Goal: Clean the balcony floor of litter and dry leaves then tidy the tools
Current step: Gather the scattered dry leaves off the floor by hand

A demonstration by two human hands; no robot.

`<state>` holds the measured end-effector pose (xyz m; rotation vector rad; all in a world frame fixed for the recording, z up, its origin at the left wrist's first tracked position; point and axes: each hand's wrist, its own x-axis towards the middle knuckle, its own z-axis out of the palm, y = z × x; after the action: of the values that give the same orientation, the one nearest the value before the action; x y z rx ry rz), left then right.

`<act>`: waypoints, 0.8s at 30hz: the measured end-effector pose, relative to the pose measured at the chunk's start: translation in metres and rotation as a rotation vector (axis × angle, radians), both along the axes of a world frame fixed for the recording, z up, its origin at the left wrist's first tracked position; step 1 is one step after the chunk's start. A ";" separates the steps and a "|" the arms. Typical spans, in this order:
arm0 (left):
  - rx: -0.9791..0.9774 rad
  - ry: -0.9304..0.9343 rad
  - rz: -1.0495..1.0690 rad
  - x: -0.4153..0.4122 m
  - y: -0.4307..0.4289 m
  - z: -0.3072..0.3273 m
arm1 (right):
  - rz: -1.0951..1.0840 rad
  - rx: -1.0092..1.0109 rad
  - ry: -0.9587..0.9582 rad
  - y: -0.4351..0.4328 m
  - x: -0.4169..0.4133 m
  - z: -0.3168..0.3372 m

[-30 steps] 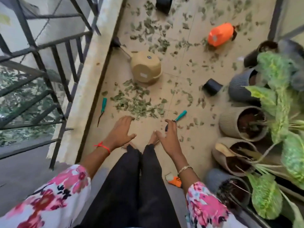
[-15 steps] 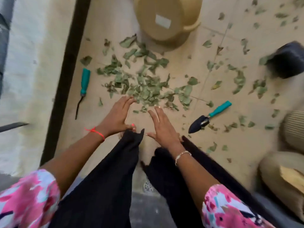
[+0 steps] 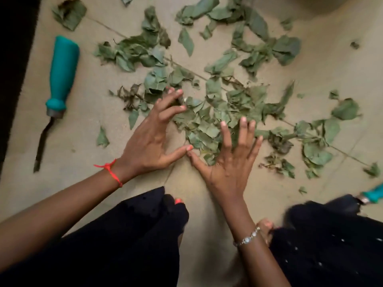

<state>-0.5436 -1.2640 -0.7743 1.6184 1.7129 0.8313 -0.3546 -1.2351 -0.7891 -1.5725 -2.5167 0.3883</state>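
- The dry leaves [image 3: 209, 129] are heaped in a loose pile on the balcony floor [image 3: 83, 162], with strays scattered around it.
- The left hand [image 3: 153, 139] is laid on the pile's near-left edge, fingers spread and bent claw-like; nothing is gripped.
- The right hand [image 3: 228, 162] is pressed flat on the leaves, fingers straight and fanned wide.
- The thumb tips are almost touching.
- A teal-handled tool [image 3: 56, 100] is seen lying on the floor to the left, apart from the pile.
- Another teal handle [image 3: 373, 194] is cut off at the right edge.

No readable txt — no labels, nos. or signs.
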 end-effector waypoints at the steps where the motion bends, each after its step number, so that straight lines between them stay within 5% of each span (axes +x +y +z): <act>1: 0.003 -0.019 0.026 0.000 0.002 0.000 | -0.019 -0.012 -0.011 0.002 -0.004 0.000; 18: -0.003 -0.065 0.149 0.005 0.016 0.004 | -0.155 0.045 0.422 0.077 -0.076 -0.001; 24: 0.070 0.090 0.316 -0.003 -0.001 0.023 | -0.045 0.062 0.438 0.062 -0.069 0.010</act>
<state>-0.5466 -1.2649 -0.7517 1.4688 2.0594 0.9890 -0.4232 -1.1733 -0.7793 -1.3429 -2.1363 0.5723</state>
